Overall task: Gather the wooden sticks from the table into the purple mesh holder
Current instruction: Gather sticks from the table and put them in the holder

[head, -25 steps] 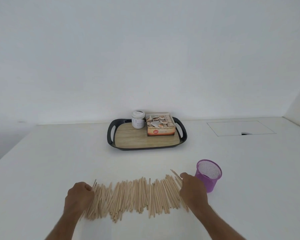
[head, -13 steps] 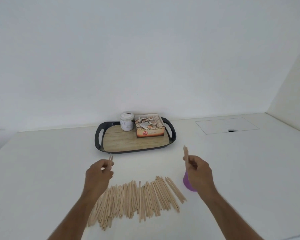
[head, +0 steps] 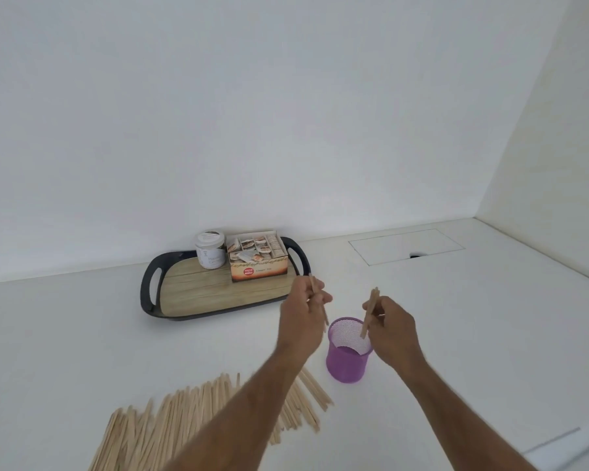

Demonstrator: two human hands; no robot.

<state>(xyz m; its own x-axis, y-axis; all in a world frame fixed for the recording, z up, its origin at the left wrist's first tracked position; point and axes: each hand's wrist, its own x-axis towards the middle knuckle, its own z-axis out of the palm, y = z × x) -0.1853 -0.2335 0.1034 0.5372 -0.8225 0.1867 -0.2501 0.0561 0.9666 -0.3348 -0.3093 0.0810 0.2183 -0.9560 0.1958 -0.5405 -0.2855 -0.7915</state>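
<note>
Above the purple mesh holder [head: 348,351], upright on the white desk [head: 82,334]: left hand [head: 301,317] at its 10 o'clock, fingers pinching a wooden stick [head: 317,294]; right hand [head: 393,329] at 2 o'clock, fingers pinching sticks [head: 369,312] tipped into the rim. At the holder's 8 o'clock, remaining pile of wooden sticks [head: 170,426], flat on the desk; at 11 o'clock, black tray [head: 150,283] with jar [head: 210,249] and box [head: 258,256].

Both hands over purple mesh holder [head: 348,363]. Left hand [head: 301,316] and right hand [head: 393,326] each pinch wooden sticks. Stick pile [head: 191,423] on white table [head: 65,334].
</note>
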